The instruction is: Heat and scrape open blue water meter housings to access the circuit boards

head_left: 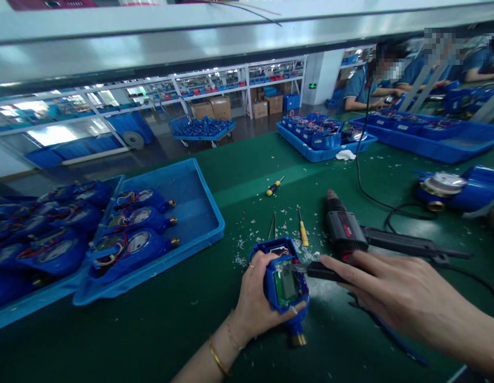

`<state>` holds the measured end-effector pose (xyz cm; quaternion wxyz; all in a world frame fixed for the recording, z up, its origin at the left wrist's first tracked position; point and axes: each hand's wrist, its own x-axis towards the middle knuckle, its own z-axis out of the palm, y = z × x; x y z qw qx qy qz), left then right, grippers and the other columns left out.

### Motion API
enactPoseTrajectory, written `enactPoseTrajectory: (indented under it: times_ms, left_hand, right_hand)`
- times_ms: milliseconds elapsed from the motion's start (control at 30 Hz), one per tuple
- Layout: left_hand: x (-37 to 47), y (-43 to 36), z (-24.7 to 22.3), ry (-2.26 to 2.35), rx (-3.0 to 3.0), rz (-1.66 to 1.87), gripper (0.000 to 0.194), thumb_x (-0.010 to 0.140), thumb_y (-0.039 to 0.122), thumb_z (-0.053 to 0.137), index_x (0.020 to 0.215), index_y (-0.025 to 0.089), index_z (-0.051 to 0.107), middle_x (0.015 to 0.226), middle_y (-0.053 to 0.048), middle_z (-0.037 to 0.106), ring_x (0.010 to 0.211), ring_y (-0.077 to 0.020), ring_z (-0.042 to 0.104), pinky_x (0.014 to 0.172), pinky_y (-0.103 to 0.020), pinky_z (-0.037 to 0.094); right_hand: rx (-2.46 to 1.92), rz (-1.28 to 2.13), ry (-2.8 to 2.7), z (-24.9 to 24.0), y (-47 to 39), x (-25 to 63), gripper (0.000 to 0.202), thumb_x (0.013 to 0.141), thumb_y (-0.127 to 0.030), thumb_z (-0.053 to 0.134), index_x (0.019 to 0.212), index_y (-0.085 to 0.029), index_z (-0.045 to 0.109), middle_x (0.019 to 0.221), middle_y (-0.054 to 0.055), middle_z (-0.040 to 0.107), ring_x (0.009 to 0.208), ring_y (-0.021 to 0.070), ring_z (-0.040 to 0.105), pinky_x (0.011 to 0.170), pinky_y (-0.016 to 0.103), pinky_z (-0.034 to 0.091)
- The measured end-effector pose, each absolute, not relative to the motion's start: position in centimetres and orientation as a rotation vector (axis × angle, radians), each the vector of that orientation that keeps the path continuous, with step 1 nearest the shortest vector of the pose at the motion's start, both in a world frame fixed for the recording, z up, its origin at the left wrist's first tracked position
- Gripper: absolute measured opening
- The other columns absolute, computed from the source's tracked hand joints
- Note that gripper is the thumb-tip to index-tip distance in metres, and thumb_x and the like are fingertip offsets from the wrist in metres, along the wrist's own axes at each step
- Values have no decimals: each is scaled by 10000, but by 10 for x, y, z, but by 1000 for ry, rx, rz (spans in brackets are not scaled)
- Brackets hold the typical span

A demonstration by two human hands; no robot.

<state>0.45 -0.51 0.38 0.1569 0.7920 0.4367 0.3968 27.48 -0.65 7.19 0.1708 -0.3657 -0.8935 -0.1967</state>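
Meter of blue plastic, box-headed with a brass-coloured threaded end, is at the centre of the head view, on or just above the green worktop. The left hand grips its housing from the side, fingers over the top edge and thumb along the lower one. The right hand grasps a slim black-handled tool with a grey tip, which touches or nearly touches the edge of the meter's grey rectangular display.

The work looks partway: the display and its green board sit in the housing, but no cover lies over them and wires show beside. Left of the meter, a blue plastic tray holds three similar units, boards and coloured wires exposed, so they too appear unfinished. Beyond the meter lie whitish scraps and a yellow-handled screwdriver; to its right lies a grey-and-black heat gun.

No writing can be read: the heat gun's red label is blurred, and far beyond the meter the print on brown cardboard boxes and the green exit-type sign is too small.
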Motion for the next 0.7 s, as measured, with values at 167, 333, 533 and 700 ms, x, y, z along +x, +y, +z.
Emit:
enactPoseTrajectory:
  times_ms: [167, 333, 533, 700]
  left_hand:
    - [3, -5, 2, 1310, 2286, 1131, 776, 683, 527, 836, 1296, 220, 472, 1192, -124, 660, 1165, -352, 642, 982, -518, 552]
    - [2, -6, -1, 1370, 2306, 1151, 822, 666, 540, 845, 1308, 226, 440, 1216, -133, 657, 1179, -375, 636, 966, -544, 554]
    - [1, -5, 0, 1400, 2308, 1161, 825, 654, 536, 850, 1291, 221, 430, 1191, -128, 664, 1143, -370, 654, 966, -550, 553]
    - [1, -5, -2, 1415, 2284, 1178, 843, 647, 548, 849, 1299, 233, 419, 1203, -128, 658, 1148, -379, 648, 959, -579, 550]
  right_hand:
    - [-1086, -628, -2406, 41, -28, 266, 500, 940, -63, 361, 1406, -188, 492, 878, 32, 616, 651, 125, 601, 578, 247, 441]
    - [-1188, -640, -2247, 11, -44, 247, 495, 961, -87, 425, 1442, -182, 497, 831, 16, 584, 638, 114, 548, 625, 260, 390]
    - [-1246, -514, -2098, -5, -47, 228, 524, 967, -97, 506, 1479, -205, 473, 803, 5, 581, 647, 105, 521, 656, 256, 369]
    - [-1265, -425, -2030, -13, -46, 220, 510, 993, -159, 520, 1495, -219, 452, 853, 19, 613, 673, 103, 562, 660, 239, 407]
